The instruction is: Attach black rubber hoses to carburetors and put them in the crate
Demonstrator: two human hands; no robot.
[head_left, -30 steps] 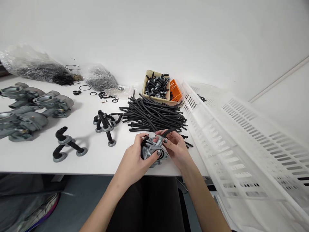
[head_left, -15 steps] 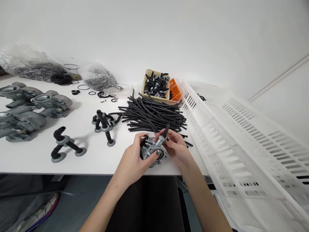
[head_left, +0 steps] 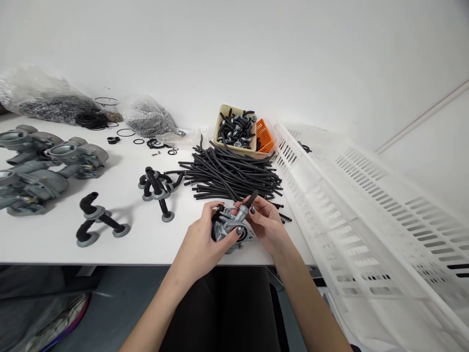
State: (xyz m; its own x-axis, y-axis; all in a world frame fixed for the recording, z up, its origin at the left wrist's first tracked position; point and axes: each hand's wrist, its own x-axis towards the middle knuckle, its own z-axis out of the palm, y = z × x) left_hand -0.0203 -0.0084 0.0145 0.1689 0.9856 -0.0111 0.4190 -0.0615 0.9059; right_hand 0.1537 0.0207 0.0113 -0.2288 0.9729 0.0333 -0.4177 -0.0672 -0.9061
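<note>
Near the table's front edge, my left hand (head_left: 201,240) is wrapped round a grey metal carburetor (head_left: 227,228), its thumb across the round opening. My right hand (head_left: 268,222) pinches the carburetor's upper right end, at a metal cap (head_left: 242,213) with a short black rubber piece (head_left: 251,199) sticking up from it. Part of the carburetor is hidden behind my fingers. Just behind my hands lies a pile of black rubber hoses (head_left: 234,171). Black elbow pieces with grey rings (head_left: 95,213) stand to the left, beside a second cluster (head_left: 159,194).
Several carburetors (head_left: 78,156) stand at the left. Bagged parts (head_left: 148,117) lie along the wall, with black rings (head_left: 125,132) nearby. A yellow bin (head_left: 224,110) of elbow pieces and an orange basket (head_left: 264,134) are at the back. White slotted crates (head_left: 366,215) fill the right side.
The whole view has shifted very slightly. The black rubber piece at my right hand leans a little further right; both hands keep their hold.
</note>
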